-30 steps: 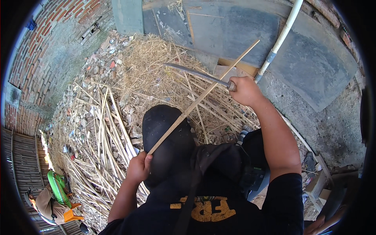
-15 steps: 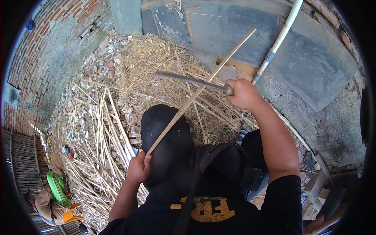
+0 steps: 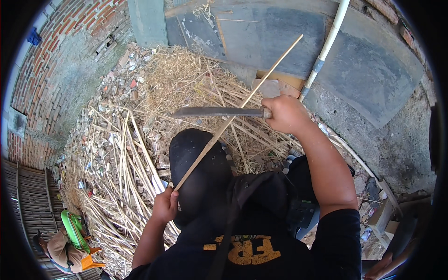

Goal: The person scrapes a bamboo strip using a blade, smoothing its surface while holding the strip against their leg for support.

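My left hand [image 3: 165, 205] is closed around the lower end of a long bamboo strip [image 3: 199, 158], near my left knee. The strip slants up and away to the right across my raised, dark-clothed leg [image 3: 186, 163]. In my right hand [image 3: 283, 114] is the handle of a machete [image 3: 203, 111], its blade pointing left. That dark blade crosses the strip at about its middle and appears to touch it. Beyond the blade, the strip's pale far end stands free in front of grey boards. My fingers hide most of the machete's handle.
Split bamboo strips [image 3: 126, 168] lie heaped on the left, beside rubble and a mound of shavings [image 3: 179, 79]. A white pipe [image 3: 326, 49] rises before grey boards [image 3: 284, 42]. Another person [image 3: 63, 249] sits at lower left; someone's hand [image 3: 380, 268] shows at lower right.
My right hand has shifted slightly left and nearer, bringing the machete down along the strip toward me. The blade now lies more level, showing more of its flat side. My left hand keeps its grip.
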### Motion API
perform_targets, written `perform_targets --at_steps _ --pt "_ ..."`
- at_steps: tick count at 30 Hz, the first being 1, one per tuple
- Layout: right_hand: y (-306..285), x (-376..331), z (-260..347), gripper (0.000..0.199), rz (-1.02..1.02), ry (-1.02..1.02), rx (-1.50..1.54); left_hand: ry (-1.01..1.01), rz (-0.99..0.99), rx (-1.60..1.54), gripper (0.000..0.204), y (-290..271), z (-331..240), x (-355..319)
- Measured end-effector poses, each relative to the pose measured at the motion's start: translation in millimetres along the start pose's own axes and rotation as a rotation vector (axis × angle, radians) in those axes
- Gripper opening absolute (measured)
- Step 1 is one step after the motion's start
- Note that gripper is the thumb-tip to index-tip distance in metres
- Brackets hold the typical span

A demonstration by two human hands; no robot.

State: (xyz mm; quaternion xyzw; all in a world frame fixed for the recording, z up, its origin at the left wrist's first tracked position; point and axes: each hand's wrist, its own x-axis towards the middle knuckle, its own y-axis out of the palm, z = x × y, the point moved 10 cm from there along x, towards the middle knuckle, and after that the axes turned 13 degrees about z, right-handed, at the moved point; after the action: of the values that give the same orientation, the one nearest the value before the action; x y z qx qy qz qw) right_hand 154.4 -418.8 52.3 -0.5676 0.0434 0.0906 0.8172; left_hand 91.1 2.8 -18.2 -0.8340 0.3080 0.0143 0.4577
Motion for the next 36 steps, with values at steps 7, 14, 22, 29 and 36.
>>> perform_targets --at_steps 7,14,22,29,36 --pt "-1 8 -49 0.024 -0.151 0.045 0.091 -0.022 0.042 0.03 0.047 -4 0 -5" --pt "23 21 -44 0.03 -0.029 -0.034 0.185 -0.043 0.034 -0.033 0.048 8 13 3" --pt "0 2 -29 0.029 -0.075 0.048 0.086 0.002 0.042 -0.001 0.048 1 9 -1" --pt "5 13 -95 0.035 -0.095 0.207 0.225 -0.005 0.045 0.07 0.049 -5 -3 0" --pt "3 2 -69 0.034 -0.101 0.133 0.703 -0.046 0.093 -0.026 0.052 -4 12 -18"
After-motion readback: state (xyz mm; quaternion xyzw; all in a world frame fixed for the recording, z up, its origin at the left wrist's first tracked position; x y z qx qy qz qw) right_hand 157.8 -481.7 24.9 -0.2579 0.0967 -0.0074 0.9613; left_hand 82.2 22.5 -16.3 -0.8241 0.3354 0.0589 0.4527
